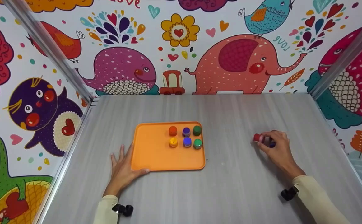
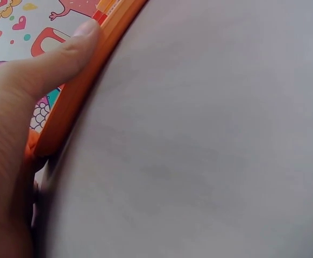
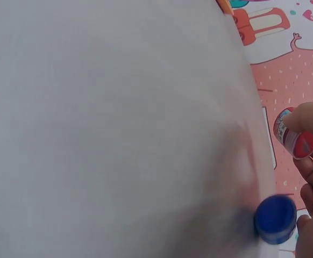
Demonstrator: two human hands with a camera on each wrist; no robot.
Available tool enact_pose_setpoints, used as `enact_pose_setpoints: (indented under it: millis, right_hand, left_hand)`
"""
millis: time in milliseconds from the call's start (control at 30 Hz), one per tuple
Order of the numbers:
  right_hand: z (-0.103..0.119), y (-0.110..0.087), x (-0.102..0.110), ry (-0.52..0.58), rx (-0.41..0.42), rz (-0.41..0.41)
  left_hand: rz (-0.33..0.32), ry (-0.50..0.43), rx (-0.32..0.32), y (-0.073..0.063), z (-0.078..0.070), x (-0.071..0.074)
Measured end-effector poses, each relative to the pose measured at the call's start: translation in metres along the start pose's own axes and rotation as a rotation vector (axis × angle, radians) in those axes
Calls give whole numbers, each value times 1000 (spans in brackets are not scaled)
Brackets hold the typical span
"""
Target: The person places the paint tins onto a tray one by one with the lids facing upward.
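My right hand (image 1: 279, 149) pinches a small paint jar with a red lid (image 1: 258, 137) between thumb and fingertips, its printed label showing in the right wrist view. Beneath the palm sits a dark blue paint jar (image 3: 275, 219), mostly covered by the hand in the head view. At the near left corner of an orange tray (image 1: 156, 155), my left hand (image 1: 123, 169) rests with fingers spread and the thumb on the front rim. On the tray's right side stand several jars: red (image 1: 172, 131), yellow (image 1: 173, 142), purple (image 1: 186, 132), blue-violet (image 1: 187, 142), dark green (image 1: 197, 130) and light green (image 1: 197, 143).
The tray lies on a grey wood-grain table (image 1: 230, 186). Walls printed with cartoon animals (image 1: 237, 65) border the back and both sides, with metal posts (image 1: 48, 49) at the corners.
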State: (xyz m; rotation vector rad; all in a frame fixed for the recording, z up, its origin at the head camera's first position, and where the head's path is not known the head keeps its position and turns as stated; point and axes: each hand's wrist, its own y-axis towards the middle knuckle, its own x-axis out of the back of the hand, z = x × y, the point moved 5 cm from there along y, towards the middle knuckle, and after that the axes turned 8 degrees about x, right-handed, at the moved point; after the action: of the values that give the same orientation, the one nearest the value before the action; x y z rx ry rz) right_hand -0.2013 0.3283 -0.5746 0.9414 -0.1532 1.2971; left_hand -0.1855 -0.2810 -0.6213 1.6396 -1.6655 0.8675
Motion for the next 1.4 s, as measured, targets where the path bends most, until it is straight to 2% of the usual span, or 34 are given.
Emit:
enact_pose_setpoints:
  millis: [200, 367, 833, 1067, 1400]
  right_hand:
    - [8, -1, -5, 31, -28, -6]
    - [18, 0, -15, 47, -12, -2]
    - [46, -4, -61, 141, -3, 107]
    - [65, -2, -87, 201, 81, 151]
    - [102, 0, -117, 225, 158, 223]
  left_hand:
    - [5, 15, 1, 1, 0, 0]
    - [9, 16, 5, 1, -1, 0]
    - [12, 1, 23, 0, -1, -1]
    - [-13, -6, -7, -1, -1, -1]
    - [1, 1, 2, 0, 0, -2]
